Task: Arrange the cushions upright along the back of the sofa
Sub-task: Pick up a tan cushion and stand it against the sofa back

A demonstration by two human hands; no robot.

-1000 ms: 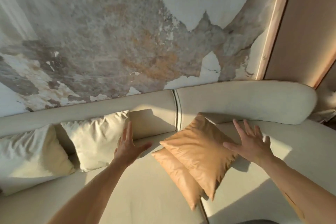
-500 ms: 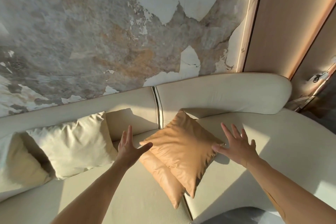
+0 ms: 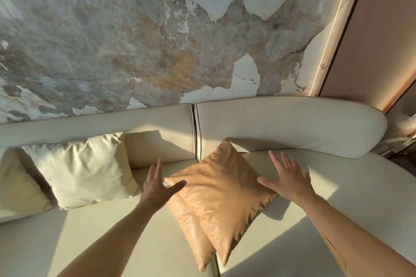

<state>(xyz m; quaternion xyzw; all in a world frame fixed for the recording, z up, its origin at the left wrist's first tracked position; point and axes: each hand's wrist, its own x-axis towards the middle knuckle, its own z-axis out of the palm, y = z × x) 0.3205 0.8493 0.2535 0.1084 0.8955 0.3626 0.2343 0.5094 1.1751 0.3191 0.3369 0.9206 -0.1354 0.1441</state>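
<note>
Tan cushions point(image 3: 221, 189) (two, stacked flat on the sofa point(image 3: 292, 123)); we see left hand point(image 3: 157, 184) and right hand point(image 3: 290, 180) spread, empty.

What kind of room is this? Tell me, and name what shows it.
Probably a living room or lounge: a long cream sofa, cream cushions leaning on its back, tan cushions on the seat, and a decorative distressed wall behind.

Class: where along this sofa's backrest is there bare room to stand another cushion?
Free: the backrest right of the tan cushions, and a narrower gap between the cream cushion and the backrest seam. Crowded: the left end, where two cream cushions sit together.
</note>
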